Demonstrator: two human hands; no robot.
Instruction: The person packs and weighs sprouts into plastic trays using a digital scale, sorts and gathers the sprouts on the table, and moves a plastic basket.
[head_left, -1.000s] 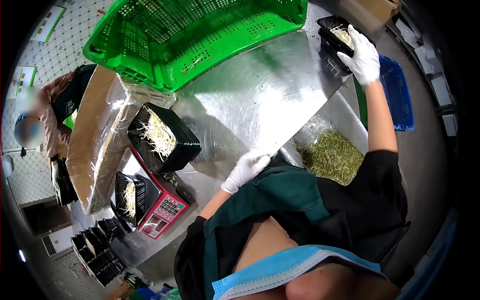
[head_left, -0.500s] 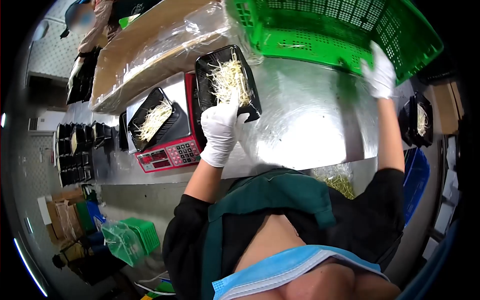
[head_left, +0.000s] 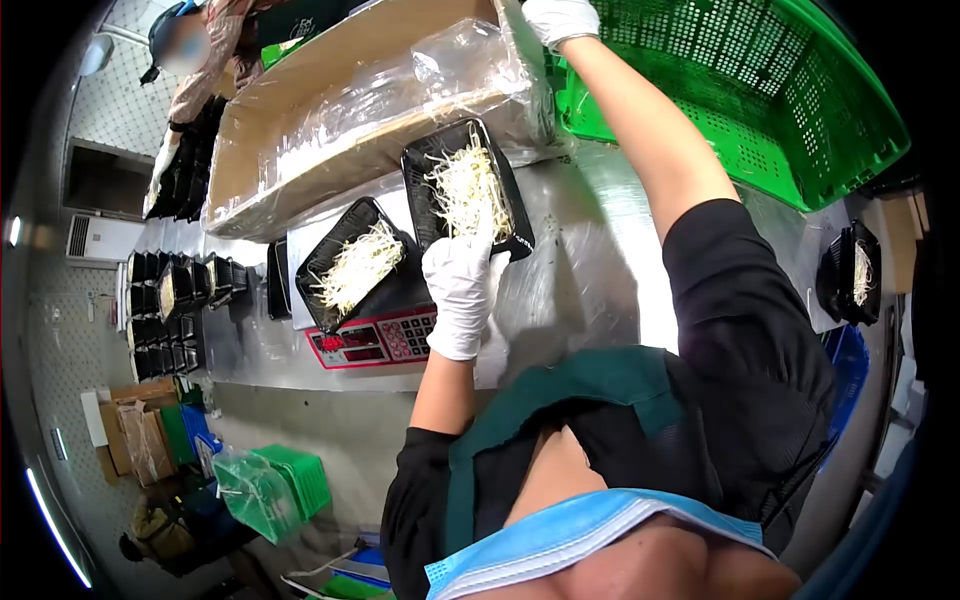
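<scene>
A black plastic tray (head_left: 418,208) heaped with pale bean sprouts (head_left: 468,195) is held up by my gloved left hand (head_left: 460,295), closed on its near edge. Below and left of it, a second black tray (head_left: 384,268) with bean sprouts (head_left: 356,272) rests tilted on a red scale (head_left: 375,340). My gloved right hand (head_left: 562,18) is stretched far forward to the left end of the green crate (head_left: 745,150). The top of the view cuts off part of that hand, so its fingers do not show clearly.
A plastic-lined cardboard box (head_left: 250,190) stands behind the scale. Several stacked black trays (head_left: 160,300) sit at the left end of the metal table (head_left: 590,260). Another filled tray (head_left: 858,270) is at the right. A person (head_left: 205,80) works at the back left.
My right hand has swung from the crate's right side across to its far left end. My left hand still holds the tray. The whole view has shifted a little.
</scene>
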